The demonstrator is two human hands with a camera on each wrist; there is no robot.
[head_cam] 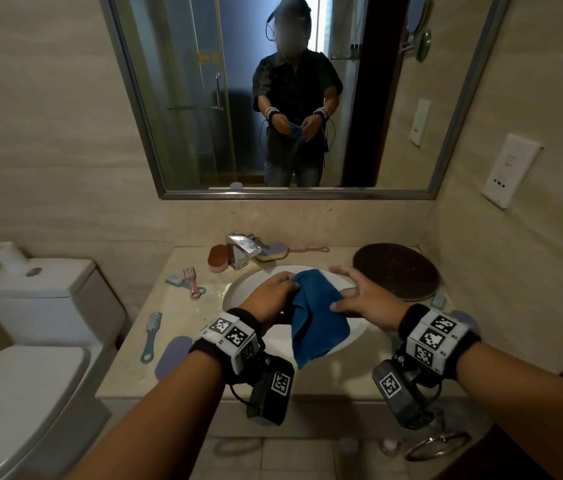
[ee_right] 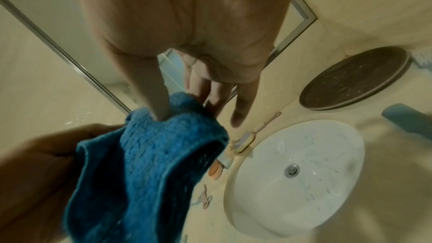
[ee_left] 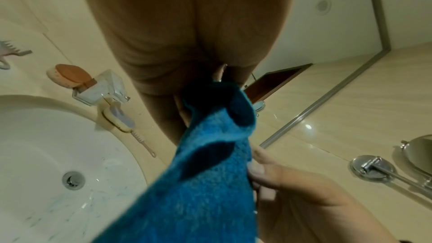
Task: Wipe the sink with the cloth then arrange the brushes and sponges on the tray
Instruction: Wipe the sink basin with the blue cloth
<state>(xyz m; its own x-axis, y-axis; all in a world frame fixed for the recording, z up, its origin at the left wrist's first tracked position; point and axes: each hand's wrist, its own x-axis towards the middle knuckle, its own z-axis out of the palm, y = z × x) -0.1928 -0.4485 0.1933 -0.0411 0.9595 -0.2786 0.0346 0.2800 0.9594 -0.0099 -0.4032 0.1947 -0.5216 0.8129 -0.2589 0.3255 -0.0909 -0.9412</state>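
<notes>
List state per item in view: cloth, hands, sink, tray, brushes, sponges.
blue cloth: held up over the sink, hanging, bunched.
left hand: grips cloth's top corner.
right hand: pinches cloth edge, other fingers spread.
sink: basin empty.
round tray: on counter, nothing on it.
brushes: scattered on counter, off tray.
orange sponge: leaning beside faucet.

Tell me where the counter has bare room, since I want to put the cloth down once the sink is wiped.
The front strip of counter, between the purple sponge and the sink rim, looks bare. The round dark tray at right rear holds nothing. It is crowded behind the basin around the faucet, and at the left edge, where brushes lie.
</notes>
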